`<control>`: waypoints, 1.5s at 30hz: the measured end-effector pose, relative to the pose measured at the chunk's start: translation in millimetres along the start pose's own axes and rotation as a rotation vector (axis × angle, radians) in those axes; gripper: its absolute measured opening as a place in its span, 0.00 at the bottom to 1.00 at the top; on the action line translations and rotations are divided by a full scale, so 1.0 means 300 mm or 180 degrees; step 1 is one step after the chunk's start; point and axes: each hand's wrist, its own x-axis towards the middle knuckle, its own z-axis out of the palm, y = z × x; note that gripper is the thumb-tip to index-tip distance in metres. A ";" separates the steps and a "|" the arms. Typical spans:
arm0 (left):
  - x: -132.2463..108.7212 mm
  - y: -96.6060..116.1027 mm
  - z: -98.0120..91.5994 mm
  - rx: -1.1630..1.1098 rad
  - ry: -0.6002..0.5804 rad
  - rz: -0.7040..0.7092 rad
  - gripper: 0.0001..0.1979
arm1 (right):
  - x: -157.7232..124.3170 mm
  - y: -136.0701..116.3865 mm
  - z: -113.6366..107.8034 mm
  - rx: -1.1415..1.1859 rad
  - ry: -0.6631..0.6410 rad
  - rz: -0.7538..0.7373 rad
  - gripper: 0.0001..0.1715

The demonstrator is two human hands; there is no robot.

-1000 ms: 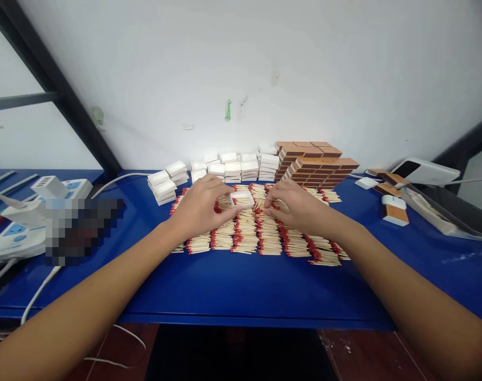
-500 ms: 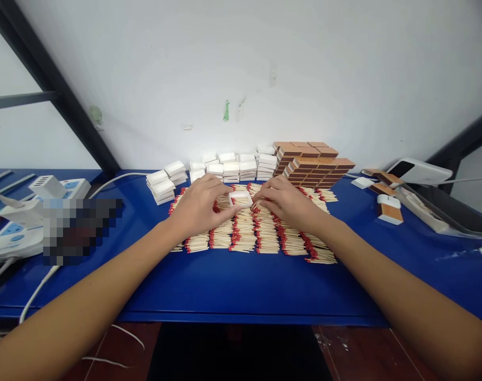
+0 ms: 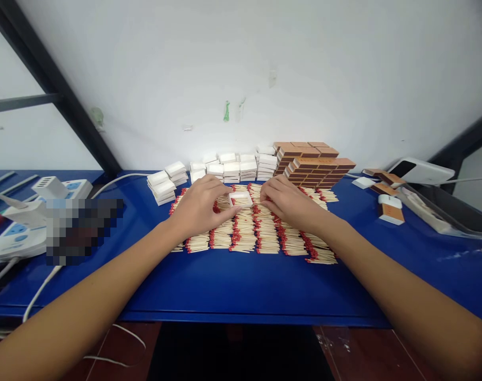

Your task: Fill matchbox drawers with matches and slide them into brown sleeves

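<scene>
My left hand [image 3: 201, 203] grips a small white matchbox tray [image 3: 241, 200] by its left end, thumb in front and fingers behind. A few red-tipped matches show inside the tray, towards its left. The tray is held over rows of loose matches [image 3: 268, 241] spread on the blue table. Just right of the tray, my right hand [image 3: 286, 203] is low over the rows with its fingers bent together. Its fingertips are among the matches, and I cannot see clearly what is between them.
Behind the matches are stacked white trays [image 3: 231, 170] and piled brown matchboxes [image 3: 314, 169]. On the left lie a power strip [image 3: 16, 241] with chargers and cables, and a blurred dark object [image 3: 86, 230]. A white device [image 3: 419, 172], a pouch [image 3: 447, 209] and loose matchboxes [image 3: 392, 213] lie right.
My right hand's fingertips have drawn slightly away from the tray, to the right. The match ends that showed at those fingertips are no longer visible there. My left hand and the tray hold still.
</scene>
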 end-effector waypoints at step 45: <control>0.006 0.045 0.007 -0.0155 -0.0086 0.0186 0.19 | -0.001 -0.124 0.002 0.0410 0.0698 -0.0191 0.09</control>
